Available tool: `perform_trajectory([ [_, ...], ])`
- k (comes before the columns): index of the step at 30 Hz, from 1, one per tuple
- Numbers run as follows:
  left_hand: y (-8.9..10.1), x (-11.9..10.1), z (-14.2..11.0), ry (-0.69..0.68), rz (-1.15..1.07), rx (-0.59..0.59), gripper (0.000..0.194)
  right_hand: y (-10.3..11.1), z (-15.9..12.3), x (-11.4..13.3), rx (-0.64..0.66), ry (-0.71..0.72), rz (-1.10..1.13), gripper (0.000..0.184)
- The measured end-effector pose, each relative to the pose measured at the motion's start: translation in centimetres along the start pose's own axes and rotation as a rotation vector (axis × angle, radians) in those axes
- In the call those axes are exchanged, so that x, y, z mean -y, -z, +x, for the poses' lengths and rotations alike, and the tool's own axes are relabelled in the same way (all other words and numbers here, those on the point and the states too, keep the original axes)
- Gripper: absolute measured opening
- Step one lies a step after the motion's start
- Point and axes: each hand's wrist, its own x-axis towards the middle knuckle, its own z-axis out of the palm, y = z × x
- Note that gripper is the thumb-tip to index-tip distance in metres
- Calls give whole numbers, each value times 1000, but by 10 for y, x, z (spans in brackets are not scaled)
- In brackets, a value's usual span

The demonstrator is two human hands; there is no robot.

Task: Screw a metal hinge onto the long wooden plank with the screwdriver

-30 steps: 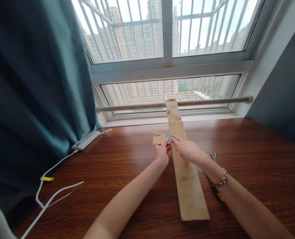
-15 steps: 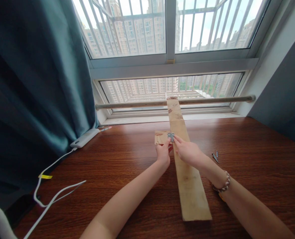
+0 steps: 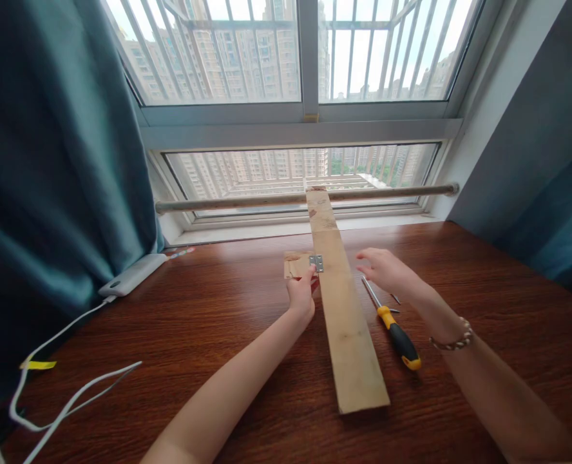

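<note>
A long pale plank [image 3: 348, 328] runs away from me across the wooden table. A short wood piece [image 3: 295, 265] abuts its left edge near the far end. Over the joint lies a small metal hinge [image 3: 317, 263], one leaf on each. My left hand [image 3: 301, 299] pinches the hinge against the short piece, thumb on top and fingers partly hidden below. My right hand [image 3: 387, 274] hovers right of the plank, fingers loosely apart and holding nothing. Below it lies a yellow and black screwdriver [image 3: 398, 335], with screws [image 3: 395, 305] beside its shaft, partly covered.
A white power strip [image 3: 134, 274] with a white cable [image 3: 78, 393] lies on the left by the dark curtain [image 3: 68, 142]. Beyond the table [image 3: 209, 322], a horizontal rail [image 3: 238, 202] crosses in front of the barred window.
My right hand has left the hinge and moved right, toward the screws. The screwdriver, hidden earlier beneath my right arm, now shows. My left hand stays at the hinge. The view has shifted right.
</note>
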Motion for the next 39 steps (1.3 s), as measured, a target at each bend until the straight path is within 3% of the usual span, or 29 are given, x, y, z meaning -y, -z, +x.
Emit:
perform_trajectory([
  [3, 0, 0, 0, 9, -15, 0, 19, -1, -4, -60, 54, -326, 31, 17],
  [6, -1, -1, -1, 15, -47, -5, 18, -21, -7, -104, 91, -499, 57, 13],
  [9, -1, -1, -2, 10, -56, -11, 18, -42, -8, -121, 97, -540, 57, 8],
  [12, -1, -1, -2, 22, -55, -16, 18, -46, -5, -123, 77, -542, 69, 7],
  [17, -1, -1, -2, 24, -56, -21, 20, -27, 7, -104, -31, -438, 197, 12],
  [21, -1, 0, -3, 11, -94, -34, 19, -22, 27, -51, -247, -151, 807, 23],
  [24, -2, 1, -3, 13, -111, -43, 20, -35, 48, -7, -286, -8, 982, 25],
  [27, -2, 0, -4, 25, -116, -41, 18, -51, 68, 17, -293, 70, 845, 17],
  [30, -2, -1, -5, 32, -119, -51, 18, -60, 80, 23, -352, 125, 630, 13],
  [39, -2, -1, -4, 37, -118, -49, 17, -58, 75, 28, -426, 379, 290, 13],
])
